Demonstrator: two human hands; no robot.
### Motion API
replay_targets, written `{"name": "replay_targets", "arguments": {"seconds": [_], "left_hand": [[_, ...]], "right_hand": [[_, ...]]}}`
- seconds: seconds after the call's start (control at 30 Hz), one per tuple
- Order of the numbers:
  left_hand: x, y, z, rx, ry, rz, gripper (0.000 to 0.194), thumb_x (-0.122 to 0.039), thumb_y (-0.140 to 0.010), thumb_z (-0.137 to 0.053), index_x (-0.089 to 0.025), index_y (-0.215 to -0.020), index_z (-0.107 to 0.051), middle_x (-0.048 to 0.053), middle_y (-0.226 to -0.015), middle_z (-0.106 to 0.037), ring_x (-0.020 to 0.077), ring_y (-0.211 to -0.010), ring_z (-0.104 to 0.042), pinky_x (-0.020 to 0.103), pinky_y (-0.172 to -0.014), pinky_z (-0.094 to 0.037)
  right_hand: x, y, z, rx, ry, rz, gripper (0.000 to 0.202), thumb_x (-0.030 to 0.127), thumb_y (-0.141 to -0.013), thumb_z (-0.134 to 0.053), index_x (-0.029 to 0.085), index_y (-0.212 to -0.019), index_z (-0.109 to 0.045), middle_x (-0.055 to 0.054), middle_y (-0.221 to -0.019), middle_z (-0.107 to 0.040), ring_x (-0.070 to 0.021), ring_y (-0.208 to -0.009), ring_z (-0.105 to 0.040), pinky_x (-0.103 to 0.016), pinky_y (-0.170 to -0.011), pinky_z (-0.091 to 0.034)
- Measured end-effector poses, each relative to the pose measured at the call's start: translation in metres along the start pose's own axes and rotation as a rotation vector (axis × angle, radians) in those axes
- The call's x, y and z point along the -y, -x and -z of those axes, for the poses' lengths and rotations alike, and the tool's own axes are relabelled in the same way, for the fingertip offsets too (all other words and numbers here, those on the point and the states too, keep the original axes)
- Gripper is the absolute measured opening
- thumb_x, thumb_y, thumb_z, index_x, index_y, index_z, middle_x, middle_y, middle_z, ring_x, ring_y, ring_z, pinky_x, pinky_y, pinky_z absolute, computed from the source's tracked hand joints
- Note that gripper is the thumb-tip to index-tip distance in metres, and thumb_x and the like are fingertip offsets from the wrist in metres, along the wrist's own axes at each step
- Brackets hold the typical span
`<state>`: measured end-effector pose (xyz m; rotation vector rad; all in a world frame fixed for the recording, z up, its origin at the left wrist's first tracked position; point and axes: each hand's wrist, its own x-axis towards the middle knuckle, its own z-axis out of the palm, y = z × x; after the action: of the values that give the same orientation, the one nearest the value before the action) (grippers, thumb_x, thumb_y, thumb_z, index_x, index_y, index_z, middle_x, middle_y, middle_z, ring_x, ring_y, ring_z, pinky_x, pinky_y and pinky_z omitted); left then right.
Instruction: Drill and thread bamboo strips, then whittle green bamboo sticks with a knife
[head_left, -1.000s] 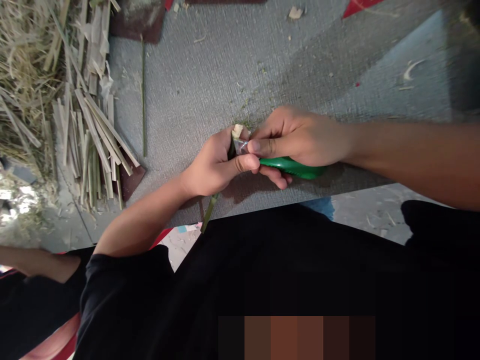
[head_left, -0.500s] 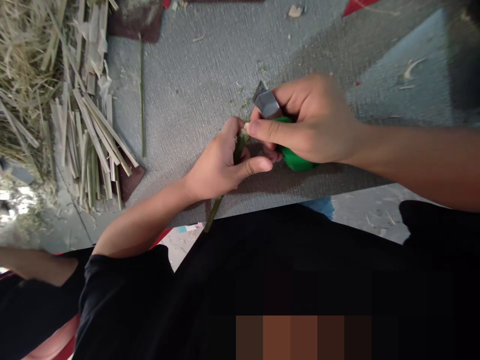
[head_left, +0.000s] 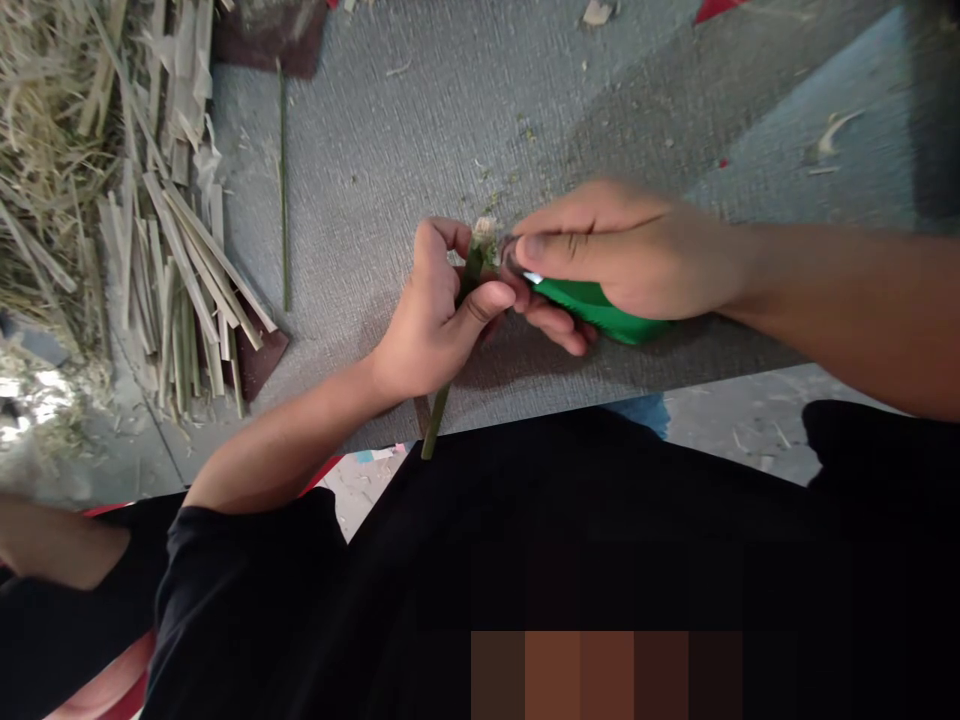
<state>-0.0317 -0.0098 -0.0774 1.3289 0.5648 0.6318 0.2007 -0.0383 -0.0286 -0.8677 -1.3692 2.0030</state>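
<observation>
My left hand (head_left: pixel 431 325) is closed around a thin green stalk (head_left: pixel 439 415), which looks like a bamboo strip. The stalk's frayed pale upper end (head_left: pixel 484 232) sticks out beside my left index finger, and its lower end reaches the table's front edge. Just to the right, my right hand (head_left: pixel 622 250) grips a knife with a green handle (head_left: pixel 600 310). Its metal blade is mostly hidden by the fingers; only a bright glint of metal shows near my thumb. The fingertips of both hands nearly meet at the frayed end.
Pale split strips (head_left: pixel 180 300) lie in a bundle on the left, beside a heap of shavings (head_left: pixel 52 120). A single thin green stick (head_left: pixel 283 190) lies nearby. Scraps dot the grey table (head_left: pixel 390 150). Another person's arm (head_left: pixel 67 545) shows at lower left.
My right hand has rolled over, so the blade that stood out above it is now mostly covered. The stalk's frayed end is more exposed, and its lower end has shifted slightly right.
</observation>
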Motion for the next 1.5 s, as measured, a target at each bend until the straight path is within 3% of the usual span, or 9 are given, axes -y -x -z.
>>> {"name": "replay_targets", "arguments": {"seconds": [0.1,0.23,0.4,0.57,0.87,1.03,1.2,1.33,1.5], "left_hand": [[0.004,0.000,0.000,0.025,0.017,0.003,0.062,-0.076,-0.100,-0.080,-0.030,-0.115,-0.041,-0.007,-0.082,-0.079,0.0107,-0.056,-0.066,0.026,-0.050,-0.044],[0.002,0.001,0.001,0.066,0.031,0.039,0.062,-0.075,-0.099,-0.081,-0.029,-0.119,-0.044,-0.005,-0.083,-0.081,0.0118,-0.056,-0.066,0.027,-0.050,-0.046],[-0.009,0.002,0.006,0.089,0.014,0.108,0.073,-0.075,-0.086,-0.093,-0.029,-0.119,-0.049,-0.009,-0.069,-0.069,0.0117,-0.051,-0.062,0.026,-0.047,-0.040],[-0.004,0.000,0.007,0.034,-0.068,0.031,0.070,-0.074,-0.081,-0.096,-0.028,-0.115,-0.055,-0.013,-0.059,-0.050,0.0078,-0.045,-0.047,0.028,-0.044,-0.025],[-0.009,0.003,0.001,-0.032,-0.113,-0.001,0.067,-0.078,-0.088,-0.088,-0.027,-0.113,-0.053,-0.014,-0.056,-0.041,0.0050,-0.044,-0.036,0.028,-0.047,-0.020],[-0.011,0.004,-0.003,-0.103,-0.114,0.014,0.067,-0.081,-0.089,-0.086,-0.027,-0.112,-0.054,-0.011,-0.060,-0.057,0.0073,-0.043,-0.042,0.028,-0.045,-0.021],[-0.015,0.002,-0.004,-0.110,-0.070,0.031,0.066,-0.081,-0.090,-0.087,-0.027,-0.111,-0.056,-0.006,-0.069,-0.071,0.0099,-0.046,-0.052,0.029,-0.044,-0.025],[-0.014,0.002,-0.002,-0.144,-0.093,0.060,0.064,-0.081,-0.092,-0.085,-0.027,-0.112,-0.057,-0.005,-0.069,-0.070,0.0108,-0.045,-0.051,0.031,-0.044,-0.026],[-0.009,0.001,0.004,-0.083,-0.068,0.050,0.069,-0.080,-0.087,-0.090,-0.027,-0.113,-0.055,-0.012,-0.057,-0.053,0.0091,-0.042,-0.046,0.030,-0.046,-0.026]], "right_hand": [[0.001,-0.001,0.002,0.083,-0.062,-0.140,0.043,0.040,-0.129,-0.053,0.016,-0.095,-0.065,0.005,-0.068,-0.068,-0.0071,-0.054,-0.070,-0.015,-0.051,-0.054],[0.003,-0.003,0.001,0.046,-0.082,-0.234,0.048,0.042,-0.130,-0.050,0.014,-0.094,-0.066,0.008,-0.065,-0.064,-0.0031,-0.053,-0.067,-0.009,-0.055,-0.051],[0.003,-0.003,0.001,0.070,-0.098,-0.289,0.050,0.044,-0.128,-0.051,0.013,-0.091,-0.064,0.009,-0.061,-0.063,-0.0040,-0.047,-0.066,-0.010,-0.052,-0.049],[0.003,-0.004,-0.002,0.043,-0.116,-0.331,0.051,0.043,-0.128,-0.051,0.012,-0.089,-0.064,0.010,-0.059,-0.059,-0.0018,-0.045,-0.064,-0.007,-0.053,-0.048],[0.003,-0.005,-0.009,0.021,-0.141,-0.311,0.051,0.043,-0.131,-0.045,0.014,-0.091,-0.060,0.010,-0.059,-0.053,-0.0037,-0.043,-0.063,-0.011,-0.054,-0.052],[-0.002,-0.006,-0.014,-0.026,-0.153,-0.228,0.046,0.039,-0.131,-0.045,0.016,-0.094,-0.059,0.010,-0.062,-0.057,-0.0047,-0.046,-0.065,-0.012,-0.053,-0.052],[-0.010,-0.010,-0.026,-0.166,-0.155,-0.053,0.049,0.027,-0.126,-0.050,0.018,-0.078,-0.056,0.006,-0.056,-0.057,-0.0086,-0.043,-0.062,-0.018,-0.044,-0.051],[-0.009,-0.009,-0.027,-0.201,-0.158,0.005,0.049,0.043,-0.123,-0.066,0.019,-0.081,-0.055,0.005,-0.060,-0.058,-0.0092,-0.048,-0.065,-0.018,-0.046,-0.055],[-0.006,-0.009,-0.016,-0.013,-0.153,-0.123,0.057,0.059,-0.126,-0.055,0.018,-0.086,-0.054,0.009,-0.058,-0.055,-0.0061,-0.045,-0.063,-0.015,-0.047,-0.048]]}}
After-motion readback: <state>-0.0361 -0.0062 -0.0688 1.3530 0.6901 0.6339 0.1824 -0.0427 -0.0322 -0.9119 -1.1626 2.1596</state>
